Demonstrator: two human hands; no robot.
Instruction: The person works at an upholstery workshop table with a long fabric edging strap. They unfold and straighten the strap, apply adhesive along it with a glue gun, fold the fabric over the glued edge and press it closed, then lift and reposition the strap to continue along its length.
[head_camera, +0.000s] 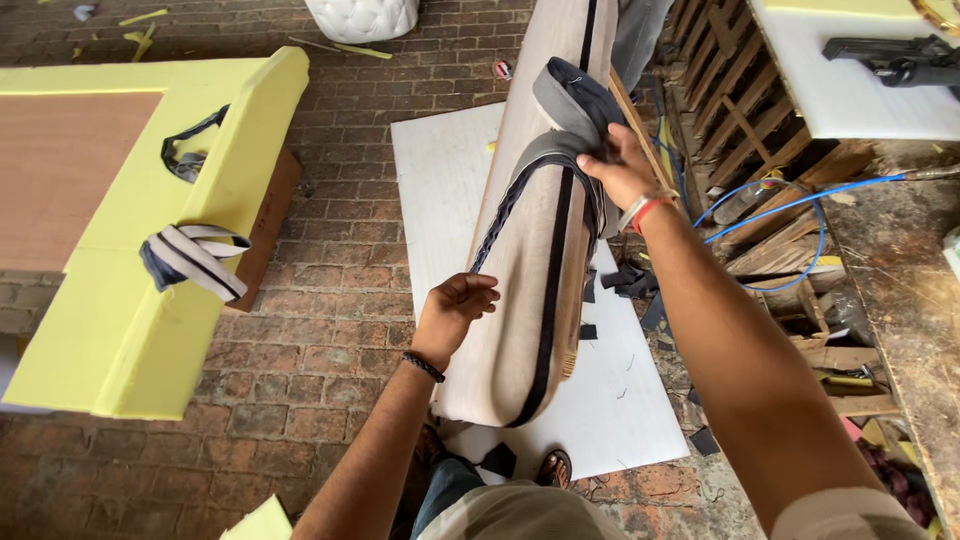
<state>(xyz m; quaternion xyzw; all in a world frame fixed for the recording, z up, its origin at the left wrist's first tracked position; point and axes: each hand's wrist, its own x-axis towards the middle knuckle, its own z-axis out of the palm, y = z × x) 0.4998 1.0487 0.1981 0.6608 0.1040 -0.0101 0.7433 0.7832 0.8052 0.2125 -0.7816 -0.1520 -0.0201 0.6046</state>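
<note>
A long upholstered furniture piece (530, 260), beige with a black stripe along it, stands tilted in front of me. My left hand (455, 310) rests on its left side, fingers curled against the beige fabric. My right hand (620, 170) grips a loose fold of grey fabric (575, 100) bunched over the top of the piece, next to a black piped edge.
A white board (450, 180) lies on the brick floor under the piece. A yellow foam frame (130, 300) with rolled striped fabric (195, 258) stands at left. Wooden pallets (750, 120), a blue hose (800, 205) and a black tool (895, 58) sit at right.
</note>
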